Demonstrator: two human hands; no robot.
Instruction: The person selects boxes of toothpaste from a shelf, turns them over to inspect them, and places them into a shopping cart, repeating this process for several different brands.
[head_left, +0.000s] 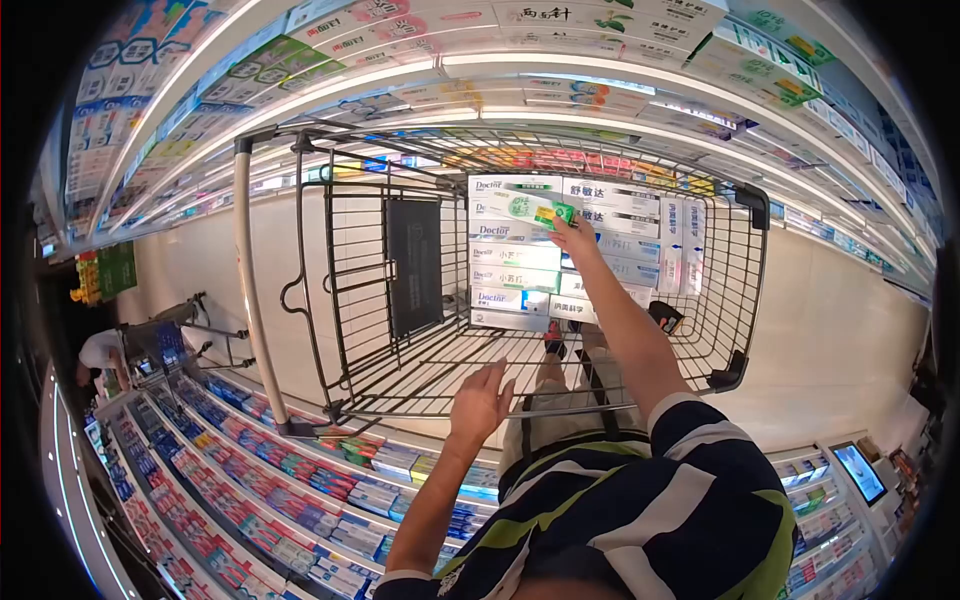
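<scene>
A wire shopping cart (345,250) stands in front of me, holding rows of white toothpaste boxes (515,257) laid side by side. Over these boxes, my right hand (570,235) grips the end of a green and white box (530,209) between its fingers. The held box lies slightly tilted across the top rows. Two narrow boxes (682,245) stand lengthwise at the right of the rows. My left hand (482,403) is near the cart's near rim, with its fingers apart and nothing in it.
Shelves of boxed goods (420,40) run along the far side. Behind me another shelf holds rows of packaged toothbrushes (250,480). A person (103,355) bends beside another cart (190,320) at the far left. A lit screen (859,472) is at the lower right.
</scene>
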